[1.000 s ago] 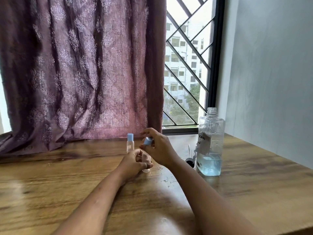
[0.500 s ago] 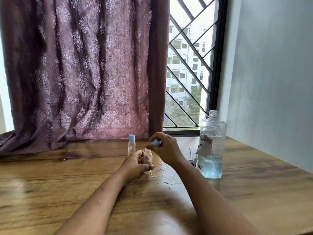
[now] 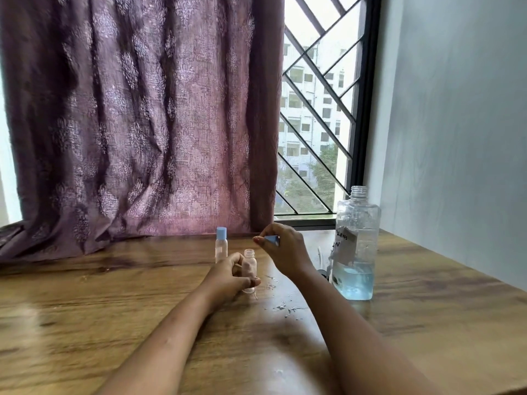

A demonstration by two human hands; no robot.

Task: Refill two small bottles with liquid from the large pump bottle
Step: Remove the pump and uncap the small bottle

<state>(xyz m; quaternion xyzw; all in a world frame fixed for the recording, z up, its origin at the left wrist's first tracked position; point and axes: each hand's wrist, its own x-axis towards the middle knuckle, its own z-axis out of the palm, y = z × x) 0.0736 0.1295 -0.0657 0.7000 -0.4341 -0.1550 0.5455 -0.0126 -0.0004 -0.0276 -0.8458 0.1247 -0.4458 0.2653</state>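
We hold the open small bottle (image 3: 250, 266) upright with our left hand (image 3: 228, 276), the fingers closed around its lower body, and its base rests on the counter (image 3: 114, 309) near the middle, a little toward the far edge. Our right hand (image 3: 281, 250) is lifted just beside the bottle's mouth and pinches the blue cap (image 3: 272, 240) between the fingertips, so the cap is off.

The second small bottle (image 3: 221, 246) stands just behind, closer to the far edge, with its own blue cap on. The large bottle (image 3: 356, 246) stands toward the right side of the counter, well apart from our hands; its neck is open and no pump sits on it (a dark part lying beside its base may be the pump, but we cannot tell).

We judge that the task is somewhere in the middle. Both small bottles are clear plastic, and we cannot tell how much liquid either one contains. The large bottle has pale blue liquid only in its lower part, and a torn label hangs on it. Some spilled drops (image 3: 285, 307) lie on the wood near our right forearm.
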